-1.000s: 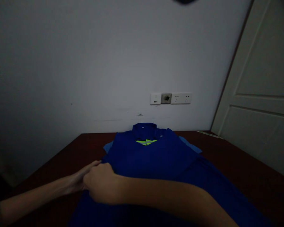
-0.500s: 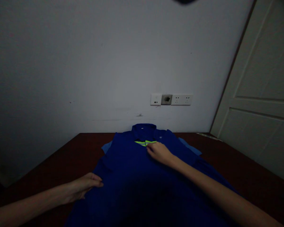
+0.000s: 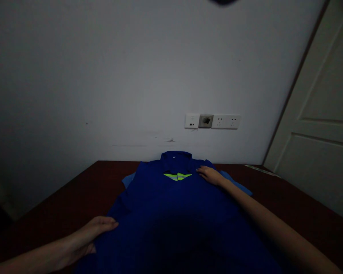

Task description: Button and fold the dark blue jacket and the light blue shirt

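A dark blue collared shirt (image 3: 160,201) lies spread out, its collar towards the wall and lighter blue sleeves at both sides. Below the collar, a yellow-green V with a grey stripe (image 3: 173,177) shows at the neck opening. My left hand (image 3: 98,230) has the shirt's left edge between thumb and fingers; some fingers are hidden under the cloth. Near the right shoulder my right hand (image 3: 210,175) rests on the chest, fingers stretched out flat on the fabric. The lower part of the shirt is in deep shadow.
The shirt is on a dark red-brown table (image 3: 103,179) that meets a pale wall (image 3: 117,76). Sockets (image 3: 225,121) are set in the wall above the table. A panelled door (image 3: 317,114) stands on the right, and a thin pale strip (image 3: 263,171) lies near the table's far right corner.
My right hand has moved right from the neon neck piece to the shoulder area, and its fingers have opened out flat. My left hand has shifted slightly left along the edge. The view has turned a little.
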Demonstrator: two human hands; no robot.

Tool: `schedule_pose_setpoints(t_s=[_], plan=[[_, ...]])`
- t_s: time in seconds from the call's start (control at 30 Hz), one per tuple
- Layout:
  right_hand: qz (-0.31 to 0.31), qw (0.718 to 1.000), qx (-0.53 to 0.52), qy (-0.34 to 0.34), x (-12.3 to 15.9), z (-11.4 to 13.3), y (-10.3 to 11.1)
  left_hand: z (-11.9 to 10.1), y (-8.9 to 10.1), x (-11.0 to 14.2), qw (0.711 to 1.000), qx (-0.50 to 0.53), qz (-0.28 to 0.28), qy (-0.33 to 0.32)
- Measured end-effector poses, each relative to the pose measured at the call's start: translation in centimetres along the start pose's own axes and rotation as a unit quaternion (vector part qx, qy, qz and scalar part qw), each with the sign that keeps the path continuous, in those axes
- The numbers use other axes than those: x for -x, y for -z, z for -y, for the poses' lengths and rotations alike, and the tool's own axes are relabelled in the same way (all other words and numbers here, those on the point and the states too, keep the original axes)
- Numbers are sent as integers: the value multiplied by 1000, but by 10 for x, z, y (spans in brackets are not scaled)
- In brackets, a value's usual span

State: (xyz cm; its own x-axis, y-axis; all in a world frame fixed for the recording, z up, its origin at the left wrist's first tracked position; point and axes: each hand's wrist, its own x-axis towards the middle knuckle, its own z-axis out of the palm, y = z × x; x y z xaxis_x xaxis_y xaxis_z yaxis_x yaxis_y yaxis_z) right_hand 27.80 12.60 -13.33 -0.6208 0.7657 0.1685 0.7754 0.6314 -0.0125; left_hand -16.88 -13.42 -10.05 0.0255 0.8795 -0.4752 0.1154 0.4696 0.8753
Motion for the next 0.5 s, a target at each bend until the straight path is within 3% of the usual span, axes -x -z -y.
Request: schedule_pose_setpoints(t_s=[0.33,0.5], plan=[[-5,999,5,-46,-9,-6,-5,-15,11,-11,999,-21,-32,-8],[-4,996,40,-81,-13,-2,-3,-7,25,-31,999,-30,-37,-9]])
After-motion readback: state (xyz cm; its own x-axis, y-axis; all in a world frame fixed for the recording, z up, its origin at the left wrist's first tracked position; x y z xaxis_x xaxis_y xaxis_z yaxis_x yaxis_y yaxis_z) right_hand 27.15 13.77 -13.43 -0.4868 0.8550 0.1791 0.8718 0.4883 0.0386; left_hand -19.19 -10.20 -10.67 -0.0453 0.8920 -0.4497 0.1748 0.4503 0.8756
